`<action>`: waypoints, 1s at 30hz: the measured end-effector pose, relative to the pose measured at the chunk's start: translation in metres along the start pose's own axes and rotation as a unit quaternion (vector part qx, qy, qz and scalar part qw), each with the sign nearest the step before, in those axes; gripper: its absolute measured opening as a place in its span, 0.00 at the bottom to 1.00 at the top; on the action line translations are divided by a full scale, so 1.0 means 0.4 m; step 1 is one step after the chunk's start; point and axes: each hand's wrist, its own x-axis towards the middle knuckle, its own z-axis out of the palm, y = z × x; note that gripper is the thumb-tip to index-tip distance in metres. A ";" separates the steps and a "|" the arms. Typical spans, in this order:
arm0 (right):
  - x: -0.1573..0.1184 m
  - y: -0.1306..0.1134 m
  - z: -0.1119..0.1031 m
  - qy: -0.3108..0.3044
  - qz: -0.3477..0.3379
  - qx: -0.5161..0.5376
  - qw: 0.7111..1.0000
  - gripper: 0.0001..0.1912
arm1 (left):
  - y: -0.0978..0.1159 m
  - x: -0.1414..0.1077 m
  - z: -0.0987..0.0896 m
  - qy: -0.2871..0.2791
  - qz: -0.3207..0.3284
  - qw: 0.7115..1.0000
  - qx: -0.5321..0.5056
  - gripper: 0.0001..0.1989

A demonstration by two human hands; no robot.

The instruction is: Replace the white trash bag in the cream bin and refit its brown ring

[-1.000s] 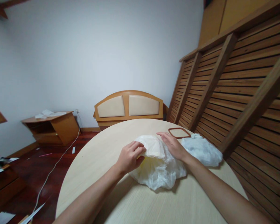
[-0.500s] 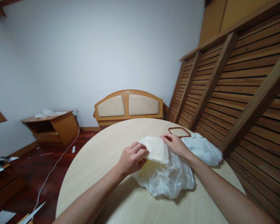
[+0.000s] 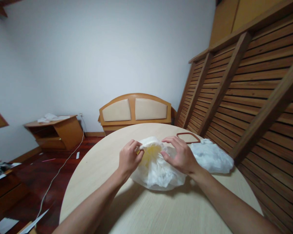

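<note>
A white plastic bag (image 3: 158,174) sits on the round table in front of me, its mouth gathered open toward me and yellow showing inside. What the yellow thing is, I cannot make out. My left hand (image 3: 130,159) pinches the left side of the bag's rim between thumb and fingers. At the right side of the mouth is my right hand (image 3: 179,154), thumb and fingers apart, close to or touching the plastic. A second white bag (image 3: 211,157), crumpled and bulging, lies just right of my right hand.
A brown rounded frame-like ring (image 3: 188,142) lies on the pale round table (image 3: 92,182) beyond my right hand. Slatted wooden panels (image 3: 263,84) lean along the right. A headboard (image 3: 136,109) stands behind the table, and a low cabinet (image 3: 61,133) at left.
The bag has been drawn up and turned so its mouth faces me. My left hand moved slightly left; my right hand went from pinching the bag to spread fingers.
</note>
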 end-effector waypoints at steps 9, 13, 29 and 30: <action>-0.008 0.003 0.041 -0.035 0.038 -0.046 0.998 0.17 | -0.044 0.038 -0.018 0.003 -0.155 0.988 -0.019 0.03; -0.014 0.011 0.046 -0.076 0.104 -0.022 0.991 0.15 | -0.045 0.039 -0.017 0.003 -0.166 0.986 -0.031 0.03; -0.009 0.041 0.034 0.007 0.123 -0.023 0.992 0.16 | 0.032 0.002 -0.013 -0.019 -0.053 0.998 -0.027 0.24; -0.009 0.039 0.032 0.008 0.117 -0.028 0.993 0.16 | 0.037 0.003 -0.018 -0.008 -0.045 0.998 -0.034 0.22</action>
